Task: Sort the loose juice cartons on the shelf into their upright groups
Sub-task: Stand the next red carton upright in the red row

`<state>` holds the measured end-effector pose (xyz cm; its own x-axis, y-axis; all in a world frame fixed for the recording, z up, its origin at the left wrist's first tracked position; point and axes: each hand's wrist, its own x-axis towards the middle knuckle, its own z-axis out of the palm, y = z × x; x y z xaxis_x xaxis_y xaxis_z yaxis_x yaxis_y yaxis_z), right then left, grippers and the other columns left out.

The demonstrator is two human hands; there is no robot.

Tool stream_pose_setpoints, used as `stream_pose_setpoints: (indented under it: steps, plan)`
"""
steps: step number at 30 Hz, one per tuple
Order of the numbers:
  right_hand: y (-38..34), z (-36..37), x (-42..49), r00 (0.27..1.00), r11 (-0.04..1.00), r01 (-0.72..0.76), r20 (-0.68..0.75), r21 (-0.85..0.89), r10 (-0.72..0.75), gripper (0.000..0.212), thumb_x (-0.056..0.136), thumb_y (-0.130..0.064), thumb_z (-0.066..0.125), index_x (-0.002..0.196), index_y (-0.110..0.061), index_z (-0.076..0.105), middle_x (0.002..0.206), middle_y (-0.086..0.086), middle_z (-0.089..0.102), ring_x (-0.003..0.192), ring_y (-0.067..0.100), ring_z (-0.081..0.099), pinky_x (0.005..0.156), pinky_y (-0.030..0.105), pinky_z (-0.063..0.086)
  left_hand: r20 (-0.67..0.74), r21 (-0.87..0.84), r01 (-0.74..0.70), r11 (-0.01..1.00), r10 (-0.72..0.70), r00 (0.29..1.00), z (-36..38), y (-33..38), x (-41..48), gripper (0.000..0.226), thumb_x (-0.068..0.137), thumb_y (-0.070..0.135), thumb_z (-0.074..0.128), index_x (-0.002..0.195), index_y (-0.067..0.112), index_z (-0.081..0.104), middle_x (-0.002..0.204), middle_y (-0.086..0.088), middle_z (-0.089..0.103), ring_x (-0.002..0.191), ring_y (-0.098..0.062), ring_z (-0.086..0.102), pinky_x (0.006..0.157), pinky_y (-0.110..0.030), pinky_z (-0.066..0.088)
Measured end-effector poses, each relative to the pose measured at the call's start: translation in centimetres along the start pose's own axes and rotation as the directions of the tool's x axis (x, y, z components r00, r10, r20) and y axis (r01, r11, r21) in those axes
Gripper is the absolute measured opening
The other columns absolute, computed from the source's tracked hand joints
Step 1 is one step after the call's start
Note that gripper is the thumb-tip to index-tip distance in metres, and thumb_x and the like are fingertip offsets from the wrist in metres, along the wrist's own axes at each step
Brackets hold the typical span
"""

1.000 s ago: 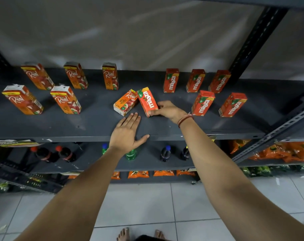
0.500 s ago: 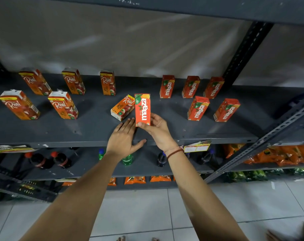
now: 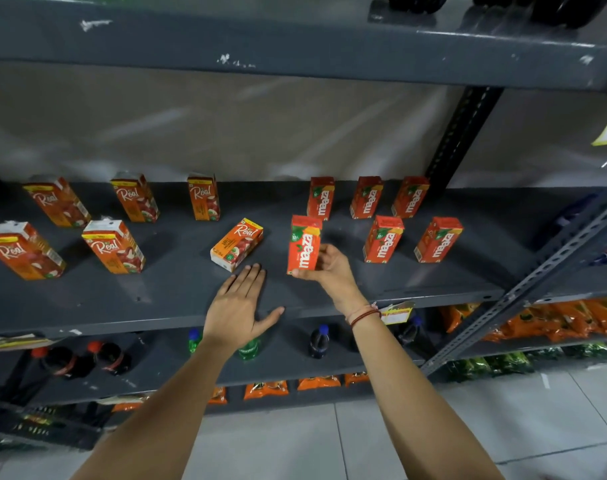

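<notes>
My right hand [image 3: 326, 268] grips a red Maaza carton [image 3: 304, 243] by its lower right side and holds it upright over the grey shelf [image 3: 177, 292], left of the front Maaza row. Several Maaza cartons [image 3: 383, 239] stand upright on the right half. A Real carton [image 3: 236, 244] lies on its side mid-shelf, just beyond the fingertips of my left hand [image 3: 241, 306], which rests flat and open on the shelf's front edge. Several Real cartons [image 3: 113, 245] stand upright on the left half.
The upper shelf [image 3: 295, 46] hangs close above. A slotted black upright [image 3: 458, 140] stands at the back right and a diagonal grey rail [image 3: 524, 289] runs down the right side. Lower shelves hold drink bottles [image 3: 317, 341] and orange snack packs [image 3: 555, 320]. Tiled floor lies below.
My right hand lifted the Maaza carton from lying on the shelf, turned it upright and carried it right toward the Maaza group. My left hand stayed flat on the shelf edge.
</notes>
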<state>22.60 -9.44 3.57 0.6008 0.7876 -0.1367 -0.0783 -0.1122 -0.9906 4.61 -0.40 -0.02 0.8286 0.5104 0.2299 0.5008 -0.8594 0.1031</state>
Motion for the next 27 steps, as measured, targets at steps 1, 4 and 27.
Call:
stream_pose_setpoints:
  steps: [1, 4, 27]
  plan:
    - [-0.1, -0.7, 0.5, 0.999, 0.999, 0.008, -0.041, -0.049, -0.01, 0.053, 0.058, 0.006, 0.082, 0.096, -0.014, 0.051, 0.101, 0.01, 0.068, 0.091, 0.016, 0.065, 0.081, 0.027, 0.052, 0.001, 0.005, 0.002, 1.0, -0.002, 1.0, 0.0, 0.0, 0.0, 0.084, 0.084, 0.067, 0.027, 0.139, 0.004, 0.039, 0.146, -0.013, 0.04, 0.136, -0.024, 0.034, 0.112, -0.039, 0.026]
    - [-0.2, -2.7, 1.6, 0.992, 0.983, 0.015, -0.117, -0.18, -0.037, 0.057, 0.054, 0.007, 0.083, 0.098, -0.01, 0.052, 0.107, 0.019, 0.068, 0.093, 0.023, 0.065, 0.085, 0.035, 0.054, 0.002, 0.013, 0.009, 1.0, -0.009, 1.0, 0.1, 0.0, -0.1, 0.085, 0.084, 0.067, 0.025, 0.14, 0.005, 0.038, 0.148, -0.012, 0.038, 0.137, -0.023, 0.033, 0.113, -0.039, 0.024]
    - [-0.4, 5.3, -3.6, 0.825, 0.888, 0.027, -0.492, -0.458, -0.279, 0.019, 0.081, -0.018, 0.068, 0.095, -0.006, 0.064, 0.093, 0.015, 0.066, 0.084, 0.03, 0.064, 0.076, 0.036, 0.05, -0.078, -0.211, -0.062, 0.976, 0.047, 0.996, -1.6, -1.9, -2.1, 0.058, 0.086, 0.05, 0.042, 0.119, 0.006, 0.061, 0.122, -0.01, 0.064, 0.112, -0.025, 0.059, 0.095, -0.038, 0.044]
